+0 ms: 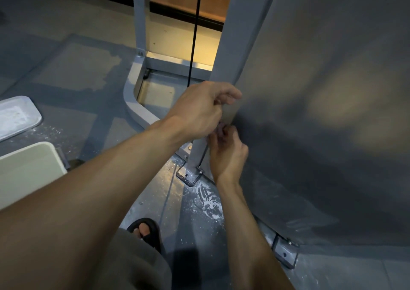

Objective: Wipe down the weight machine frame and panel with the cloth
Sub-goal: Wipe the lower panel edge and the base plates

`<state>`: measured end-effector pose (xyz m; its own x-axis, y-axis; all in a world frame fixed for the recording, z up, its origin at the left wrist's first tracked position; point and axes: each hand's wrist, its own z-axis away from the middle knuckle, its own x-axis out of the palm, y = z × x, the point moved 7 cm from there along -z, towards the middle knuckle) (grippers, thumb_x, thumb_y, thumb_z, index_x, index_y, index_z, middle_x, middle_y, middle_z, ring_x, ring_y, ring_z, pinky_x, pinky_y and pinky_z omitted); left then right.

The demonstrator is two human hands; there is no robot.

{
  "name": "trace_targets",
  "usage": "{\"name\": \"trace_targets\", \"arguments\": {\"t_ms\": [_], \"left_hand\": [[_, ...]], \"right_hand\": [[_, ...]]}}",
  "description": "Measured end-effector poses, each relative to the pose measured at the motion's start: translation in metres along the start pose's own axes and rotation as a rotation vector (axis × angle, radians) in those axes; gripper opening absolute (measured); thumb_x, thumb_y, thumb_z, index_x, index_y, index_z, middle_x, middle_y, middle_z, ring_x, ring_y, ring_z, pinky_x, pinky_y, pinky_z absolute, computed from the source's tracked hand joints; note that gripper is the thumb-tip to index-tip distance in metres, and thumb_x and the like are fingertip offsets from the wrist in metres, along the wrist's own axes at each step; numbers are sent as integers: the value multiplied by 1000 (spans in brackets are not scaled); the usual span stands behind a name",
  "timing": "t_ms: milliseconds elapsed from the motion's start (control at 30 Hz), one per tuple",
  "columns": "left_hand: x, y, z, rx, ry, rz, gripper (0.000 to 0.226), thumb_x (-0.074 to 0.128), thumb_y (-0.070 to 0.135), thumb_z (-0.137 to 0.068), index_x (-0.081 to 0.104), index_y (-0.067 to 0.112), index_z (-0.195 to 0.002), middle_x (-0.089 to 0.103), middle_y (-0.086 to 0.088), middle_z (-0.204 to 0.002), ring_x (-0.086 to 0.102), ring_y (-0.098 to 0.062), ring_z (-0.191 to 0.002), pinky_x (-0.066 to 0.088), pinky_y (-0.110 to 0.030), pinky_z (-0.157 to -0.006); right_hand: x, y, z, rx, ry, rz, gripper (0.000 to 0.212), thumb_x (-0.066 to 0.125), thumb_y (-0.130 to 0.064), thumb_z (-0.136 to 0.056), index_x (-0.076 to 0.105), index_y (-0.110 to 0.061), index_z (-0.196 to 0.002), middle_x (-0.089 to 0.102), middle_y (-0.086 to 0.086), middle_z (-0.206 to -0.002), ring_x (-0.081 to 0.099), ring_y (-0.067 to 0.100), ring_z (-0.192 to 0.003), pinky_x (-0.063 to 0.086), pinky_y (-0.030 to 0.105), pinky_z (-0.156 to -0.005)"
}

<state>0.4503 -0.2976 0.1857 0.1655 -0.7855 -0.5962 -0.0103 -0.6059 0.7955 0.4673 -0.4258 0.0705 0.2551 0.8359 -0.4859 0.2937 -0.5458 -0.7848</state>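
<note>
The weight machine's big grey panel (321, 94) fills the right side. Its grey upright frame post (224, 45) runs down to a bolted foot bracket (188, 176). Both hands meet at the panel's left edge, low on the post. My left hand (199, 109) reaches in from the left with fingers curled and pinched. My right hand (226, 154) comes up from below, fingertips closed. Between them shows a small bunched piece of greyish cloth (221, 127), mostly hidden by the fingers. Both hands seem to grip it against the panel edge.
A black cable (194, 34) hangs straight down behind the post. White powder (208, 201) is scattered on the grey floor by the bracket. A grey tray (15, 116) and a cream pad (28, 169) lie at left. My sandalled foot (146, 229) stands below.
</note>
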Motion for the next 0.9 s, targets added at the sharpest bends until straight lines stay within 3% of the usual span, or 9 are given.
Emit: {"name": "trace_targets", "arguments": {"t_ms": [133,267,333,400,500,600,700,800,900], "left_hand": [[-3,1,2,17,-11,-17,55,44,-7,-95,68,30,-127,69,12,-118,56,4,-107,31,11,-73],[-5,1,3,36,-7,-35,48,46,-2,-99,69,32,-125,70,15,-115,58,4,-107,33,9,-74],[-6,0,2,34,4,-36,46,47,0,-99,70,33,-122,70,16,-112,59,3,-105,34,8,-73],[-7,0,0,34,12,-42,47,47,-1,-98,71,34,-119,71,16,-110,61,3,-102,35,6,-72],[-5,1,0,37,15,-56,51,47,-3,-95,70,34,-121,70,17,-109,58,7,-101,33,7,-73],[-2,1,0,36,0,-55,55,46,-5,-93,70,35,-124,70,18,-111,57,9,-104,31,10,-77],[-2,-2,0,33,-8,-65,55,46,-6,-94,69,34,-124,70,16,-113,56,10,-105,35,7,-79],[-2,-3,-1,30,2,-70,53,46,-5,-96,70,34,-123,71,15,-114,59,5,-108,45,-7,-91],[-2,-2,-1,32,19,-57,52,44,-4,-96,71,34,-121,72,15,-111,62,-1,-112,49,-22,-99]], "right_hand": [[28,29,24,124,-188,93,13,69,-26,-98,69,-14,-95,78,10,-90,68,36,-80,24,25,-58],[20,39,40,303,-72,-7,19,74,-24,-94,64,-14,-81,77,9,-82,67,20,-71,30,21,-59],[8,36,41,396,87,-185,21,77,-20,-89,63,-12,-77,72,5,-72,63,13,-64,42,25,-61],[4,36,42,554,194,-526,19,77,-17,-90,64,-10,-77,70,4,-69,63,13,-65,56,30,-64],[28,41,47,913,265,-962,15,75,-10,-93,64,-6,-82,74,17,-83,70,21,-70,62,32,-67],[50,41,53,1093,213,-1088,7,72,-9,-95,68,-4,-91,77,14,-82,74,21,-70,63,29,-65],[63,46,70,1229,161,-1091,21,70,-8,-97,68,6,-112,77,17,-91,77,20,-76,65,32,-72],[64,44,73,1246,145,-1078,12,65,-9,-100,68,-2,-108,77,18,-102,77,20,-80,64,34,-78],[54,38,58,1162,209,-1121,15,67,-14,-100,66,-13,-85,78,10,-82,76,17,-68,62,28,-61]]}}
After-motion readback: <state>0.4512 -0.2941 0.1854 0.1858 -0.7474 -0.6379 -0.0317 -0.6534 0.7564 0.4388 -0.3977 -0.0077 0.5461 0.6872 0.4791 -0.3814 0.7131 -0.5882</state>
